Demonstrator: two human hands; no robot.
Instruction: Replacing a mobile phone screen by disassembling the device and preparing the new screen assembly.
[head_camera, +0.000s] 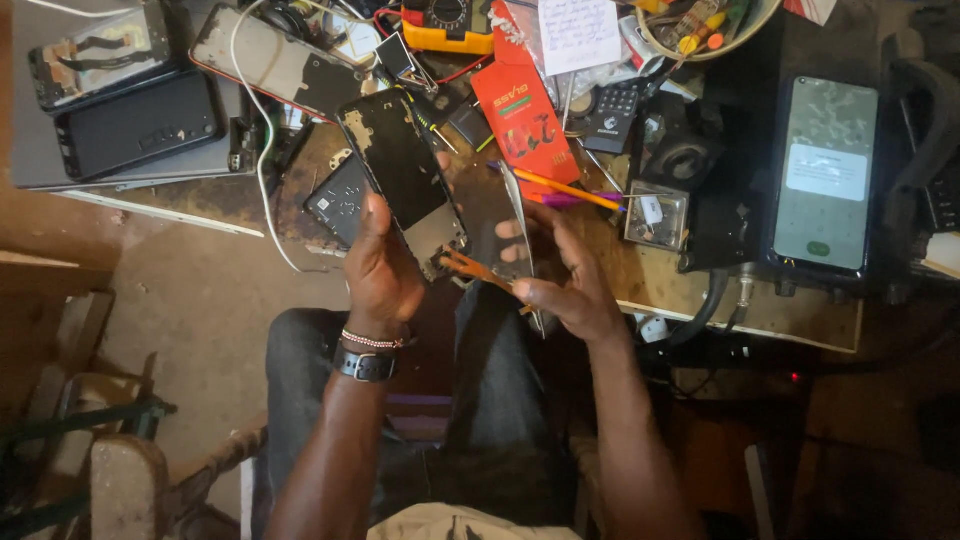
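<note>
Right over the person's lap, just off the near edge of the workbench (700, 300), both hands are busy with an opened phone. The left hand (383, 265) grasps the phone body (405, 180), fingers wrapped round its lower end, so the dark, stripped frame stands tilted up and away toward the bench. The right hand (565, 285) holds the thin screen panel (520, 225) edge-on, fingers spread along its far side and thumb closing on the near one; the panel stands apart from the body except at the bottom. Between the two parts runs an orange flex ribbon (475, 270), stretched from the foot of the body toward the right palm.

On the bench behind, a red box (525, 120) lies near the middle, with an orange-handled tool (560, 187) just beside it. A lit phone (825, 175) rests on a dark stand toward the right edge. At the far left corner lie two more phones (120, 90) on a grey slab, and a yellow multimeter (447, 25) sits at the far edge.
</note>
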